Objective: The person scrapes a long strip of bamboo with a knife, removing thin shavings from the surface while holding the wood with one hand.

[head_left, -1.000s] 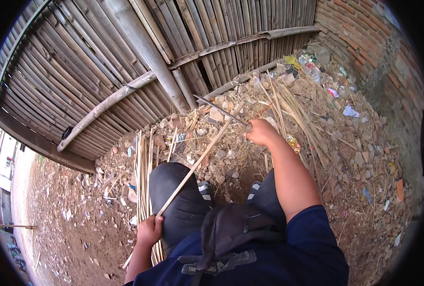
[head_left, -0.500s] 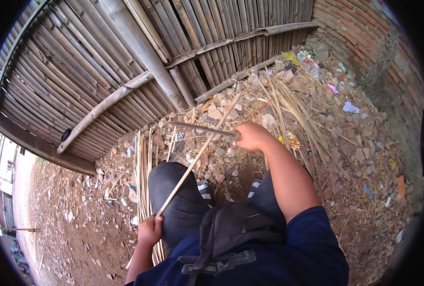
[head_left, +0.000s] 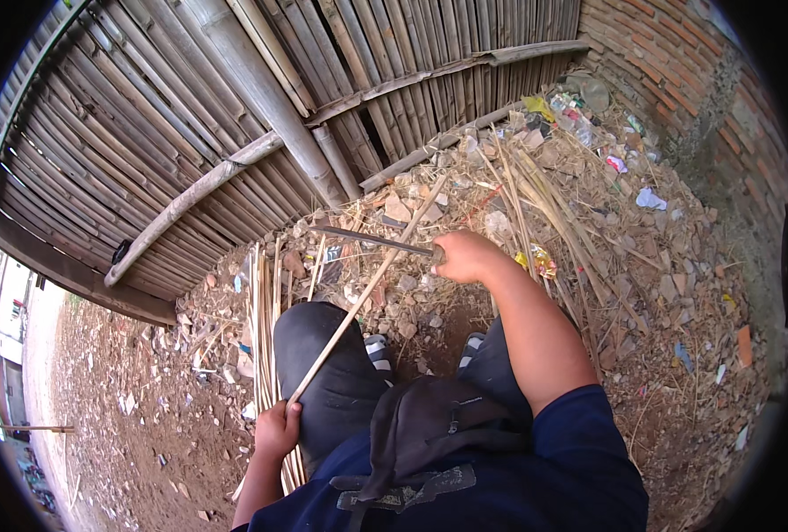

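Pale strip (head_left: 350, 319), slanted over the left knee (head_left: 305, 346), is gripped at its near end by the left hand (head_left: 277, 429); the dark blade (head_left: 358, 237), clenched in the right hand (head_left: 465, 255), has been drawn nearer, leaving more strip beyond.

The brown, stony dirt ground (head_left: 137, 452) spreads beneath me, scattered with pale rubble (head_left: 407, 330). From my body, long straw-coloured strips (head_left: 558, 213) lie on it at one o'clock, a crumpled white scrap (head_left: 651, 199) between one and two, and a flat orange-red fragment (head_left: 744, 348) between two and three.
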`<state>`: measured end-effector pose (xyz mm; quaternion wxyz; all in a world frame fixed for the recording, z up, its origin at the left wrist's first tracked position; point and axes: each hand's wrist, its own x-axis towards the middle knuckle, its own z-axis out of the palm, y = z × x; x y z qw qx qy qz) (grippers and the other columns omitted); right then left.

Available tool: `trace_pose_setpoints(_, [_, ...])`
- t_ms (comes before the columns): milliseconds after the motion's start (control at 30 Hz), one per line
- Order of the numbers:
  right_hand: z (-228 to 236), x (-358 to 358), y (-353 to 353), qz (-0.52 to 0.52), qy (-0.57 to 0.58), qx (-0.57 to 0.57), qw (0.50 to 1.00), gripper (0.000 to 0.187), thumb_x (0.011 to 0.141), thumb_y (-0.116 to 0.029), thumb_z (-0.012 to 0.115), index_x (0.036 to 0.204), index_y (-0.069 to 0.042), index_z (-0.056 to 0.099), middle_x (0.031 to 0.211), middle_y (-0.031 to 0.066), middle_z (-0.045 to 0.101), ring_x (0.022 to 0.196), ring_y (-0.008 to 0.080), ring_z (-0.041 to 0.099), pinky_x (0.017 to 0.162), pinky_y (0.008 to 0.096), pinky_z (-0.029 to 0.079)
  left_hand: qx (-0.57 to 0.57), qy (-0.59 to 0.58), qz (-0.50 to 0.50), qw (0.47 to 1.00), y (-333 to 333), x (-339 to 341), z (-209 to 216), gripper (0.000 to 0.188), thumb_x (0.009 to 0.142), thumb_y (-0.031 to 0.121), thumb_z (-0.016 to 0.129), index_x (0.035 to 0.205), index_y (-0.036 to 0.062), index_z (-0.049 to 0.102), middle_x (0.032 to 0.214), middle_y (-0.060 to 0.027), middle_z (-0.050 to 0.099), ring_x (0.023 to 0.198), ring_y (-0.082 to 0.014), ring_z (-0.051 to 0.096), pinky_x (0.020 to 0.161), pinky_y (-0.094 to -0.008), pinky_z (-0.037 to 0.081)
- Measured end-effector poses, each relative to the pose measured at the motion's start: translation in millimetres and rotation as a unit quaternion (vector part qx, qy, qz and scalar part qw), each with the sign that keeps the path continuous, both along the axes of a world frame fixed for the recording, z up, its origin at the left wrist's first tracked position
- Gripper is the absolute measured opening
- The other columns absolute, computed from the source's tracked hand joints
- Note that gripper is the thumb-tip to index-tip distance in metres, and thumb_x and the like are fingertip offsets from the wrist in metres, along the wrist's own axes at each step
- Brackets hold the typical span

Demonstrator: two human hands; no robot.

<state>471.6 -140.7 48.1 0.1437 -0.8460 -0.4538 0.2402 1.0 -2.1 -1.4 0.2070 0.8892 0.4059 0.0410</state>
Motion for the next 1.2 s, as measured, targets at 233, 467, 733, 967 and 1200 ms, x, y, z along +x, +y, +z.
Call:
trace_pose_setpoints(233, [-7.5, 18.4, -6.9, -0.083, -0.009, 0.032, 0.996, 0.049, 0.084, -0.033, 0.076, 0.126, -0.008, 0.066, 0.118, 0.0199, 0.069, 0.11, 0.0361, 0.066, 0.095, 0.044, 0.052, 0.001, 0.011, -0.001, 1.0, 0.0, 0.7, 1.0, 0.05, 0.101, 0.043, 0.053, 0.077, 0.0001, 0.058, 0.067, -0.0264, 0.061, 0.068, -0.0483, 0.063, 0.061, -0.0539, 0.047])
trace_pose_setpoints(467, [-15.5, 27.5, -8.9, -0.091, -0.001, 0.038, 0.995, 0.05, 0.085, -0.032, 0.075, 0.126, -0.005, 0.065, 0.119, 0.021, 0.069, 0.112, 0.0375, 0.065, 0.097, 0.0416, 0.051, -0.003, 0.015, -0.007, 1.0, 1.0, 0.9, 1.8, 0.052, 0.102, 0.045, 0.052, 0.077, 0.0003, 0.058, 0.067, -0.0259, 0.061, 0.068, -0.048, 0.063, 0.062, -0.0543, 0.047])
trace_pose_setpoints(733, [-2.5, 15.4, -5.3, -0.035, 0.021, 0.0, 0.999, 0.054, 0.084, -0.034, 0.077, 0.128, -0.006, 0.064, 0.112, 0.0227, 0.07, 0.107, 0.037, 0.066, 0.094, 0.0427, 0.052, -0.007, 0.02, -0.008, 1.0, -0.2, 1.6, 4.7, 0.051, 0.102, 0.045, 0.051, 0.077, 0.0, 0.058, 0.067, -0.0261, 0.062, 0.068, -0.0477, 0.063, 0.062, -0.0539, 0.047])
trace_pose_setpoints(967, [-15.2, 35.7, -15.7, -0.163, -0.039, 0.061, 0.984, 0.05, 0.086, -0.035, 0.076, 0.126, -0.009, 0.065, 0.119, 0.018, 0.069, 0.111, 0.0359, 0.065, 0.096, 0.0449, 0.052, 0.007, 0.021, -0.002, 1.0, -1.7, 5.4, 3.8, 0.047, 0.1, 0.041, 0.055, 0.077, 0.0004, 0.059, 0.067, -0.026, 0.062, 0.069, -0.0482, 0.063, 0.062, -0.0543, 0.047])
trace_pose_setpoints(1200, [27.6, -14.0, -5.8, -0.07, -0.032, -0.031, 0.997, 0.032, 0.089, -0.029, 0.071, 0.114, -0.01, 0.068, 0.106, 0.0144, 0.071, 0.103, 0.0331, 0.068, 0.091, 0.0462, 0.054, 0.002, 0.029, 0.001, 1.0, -0.7, 0.4, 4.1, 0.043, 0.1, 0.038, 0.054, 0.081, 0.0003, 0.06, 0.068, -0.0265, 0.062, 0.069, -0.0486, 0.063, 0.063, -0.0543, 0.048])
